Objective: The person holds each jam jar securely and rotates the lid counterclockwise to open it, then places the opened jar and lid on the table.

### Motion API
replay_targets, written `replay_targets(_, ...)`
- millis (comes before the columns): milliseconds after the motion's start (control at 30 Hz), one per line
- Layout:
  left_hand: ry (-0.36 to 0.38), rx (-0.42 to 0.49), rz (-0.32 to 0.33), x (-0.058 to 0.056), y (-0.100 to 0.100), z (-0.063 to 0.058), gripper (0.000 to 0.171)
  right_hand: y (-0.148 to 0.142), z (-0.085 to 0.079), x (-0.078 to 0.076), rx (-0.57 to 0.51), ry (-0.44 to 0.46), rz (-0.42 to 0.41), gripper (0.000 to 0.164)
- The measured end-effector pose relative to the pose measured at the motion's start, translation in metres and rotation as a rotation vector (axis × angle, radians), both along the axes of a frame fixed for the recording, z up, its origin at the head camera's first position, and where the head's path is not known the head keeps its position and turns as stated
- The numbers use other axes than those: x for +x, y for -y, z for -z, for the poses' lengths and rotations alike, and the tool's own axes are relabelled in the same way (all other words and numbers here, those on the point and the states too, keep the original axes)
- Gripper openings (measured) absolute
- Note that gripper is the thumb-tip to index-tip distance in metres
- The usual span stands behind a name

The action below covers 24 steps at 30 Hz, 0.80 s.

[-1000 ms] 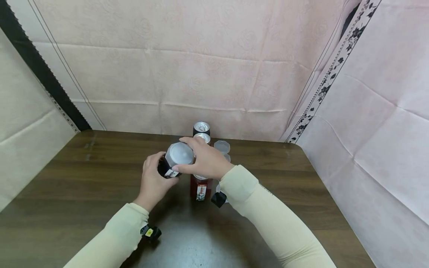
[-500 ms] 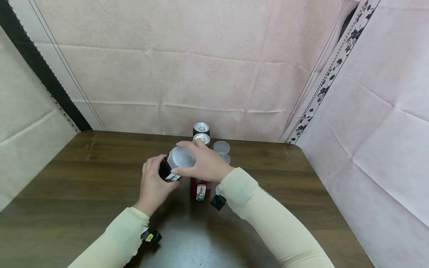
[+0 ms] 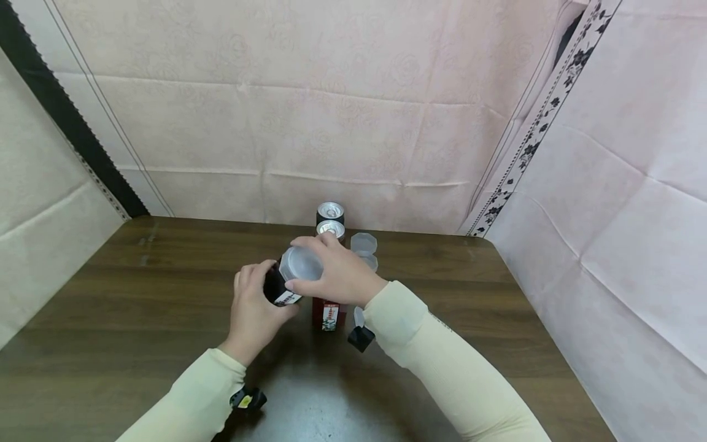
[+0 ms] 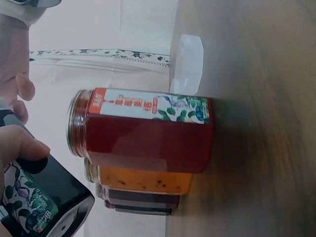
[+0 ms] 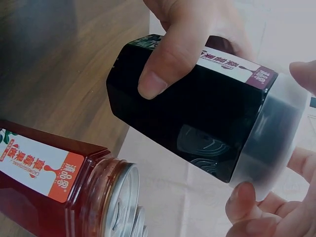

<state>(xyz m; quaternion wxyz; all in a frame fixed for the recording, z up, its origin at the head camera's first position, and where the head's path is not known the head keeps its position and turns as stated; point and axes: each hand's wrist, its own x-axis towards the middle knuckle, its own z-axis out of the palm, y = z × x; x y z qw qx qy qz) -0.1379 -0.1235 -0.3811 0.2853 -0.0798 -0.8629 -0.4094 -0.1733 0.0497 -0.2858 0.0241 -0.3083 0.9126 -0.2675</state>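
Around a tilted jar of dark contents (image 5: 182,113), lifted off the table, my left hand (image 3: 256,310) holds the body, its thumb across the label side. My right hand (image 3: 339,270) grips the translucent plastic lid (image 3: 304,264) on that jar's top, thumb on the near side and fingers on the far side. In the right wrist view the lid's edge meets the jar's shoulder; its inside is hidden. Just beside the held jar stands a red jar (image 4: 148,140) with a metal pull-ring top and a white label.
Behind the red jar, an orange jar (image 4: 148,180) and darker jars (image 4: 143,198) stand in a row. Loose translucent lids (image 3: 364,243) lie right of the row on the wooden table (image 3: 138,307). Pale cloth (image 3: 276,123) hangs at the back and sides.
Both hands have shifted slightly nearer the person and a little to the right, with the jar and lid between them. The other jars and the loose lids stay where they were.
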Motion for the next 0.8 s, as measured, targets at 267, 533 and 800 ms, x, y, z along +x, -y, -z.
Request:
replay_targets(267,-0.022,-0.023,-0.008,0.006,-0.009,0.000,0.075,-0.007,0.001,0.005,-0.006,-0.011,-0.017,0.062)
replay_targets(533,-0.013,0.003,0.026,0.010,-0.017,0.001,0.073,-0.016,0.004,0.009,-0.002,-0.040,-0.026,0.058)
replay_targets(800,0.063,-0.015,0.058,0.017,-0.023,-0.002,0.075,-0.022,0.008,0.012,-0.011,-0.057,-0.023,0.057)
